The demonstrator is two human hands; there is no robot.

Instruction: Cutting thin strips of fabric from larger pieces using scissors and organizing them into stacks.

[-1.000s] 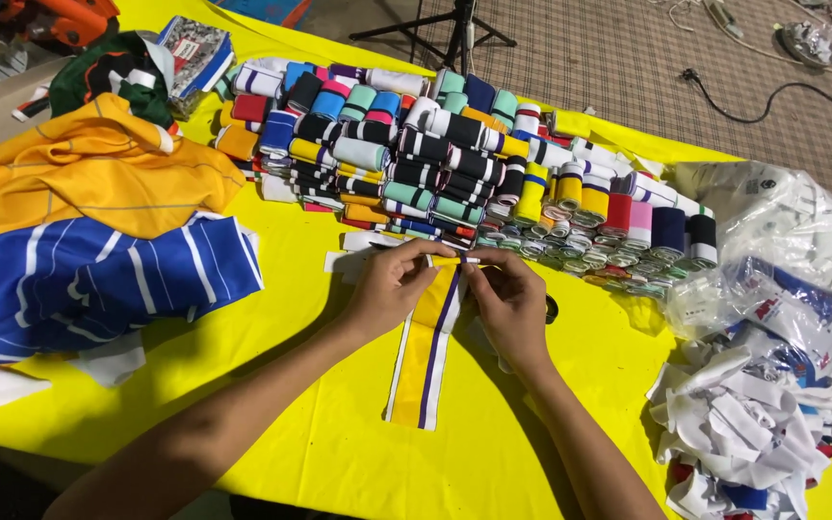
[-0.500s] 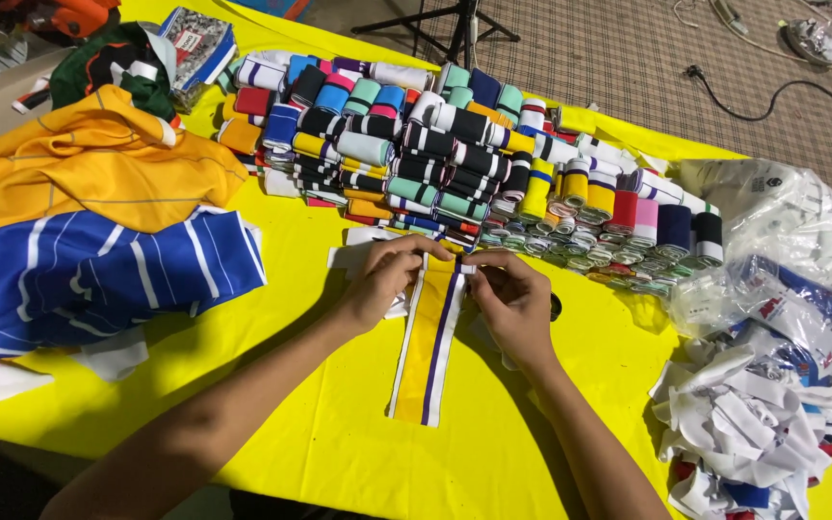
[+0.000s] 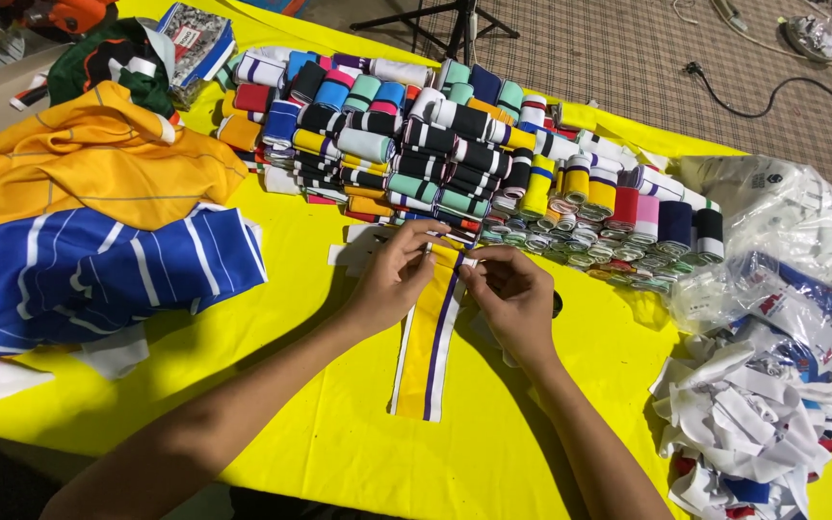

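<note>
A long knit strip (image 3: 428,347), yellow with white and purple edge stripes, lies flat on the yellow table cover (image 3: 339,453) and runs toward me. My left hand (image 3: 392,279) pinches its far end from the left. My right hand (image 3: 510,294) pinches the same end from the right, fingertips almost meeting the left ones. A white piece of cloth (image 3: 358,246) lies under and behind the left hand.
Many rolled striped knit bands (image 3: 435,144) are stacked behind the hands. Blue striped fabric (image 3: 98,274) and orange fabric (image 3: 89,159) lie at the left. Plastic bags (image 3: 772,207) and a heap of white scraps (image 3: 753,424) sit at the right. A black cable (image 3: 772,91) crosses the carpet beyond.
Both hands have stayed on the strip's far end. The strip now lies a little straighter and flatter on the table.
</note>
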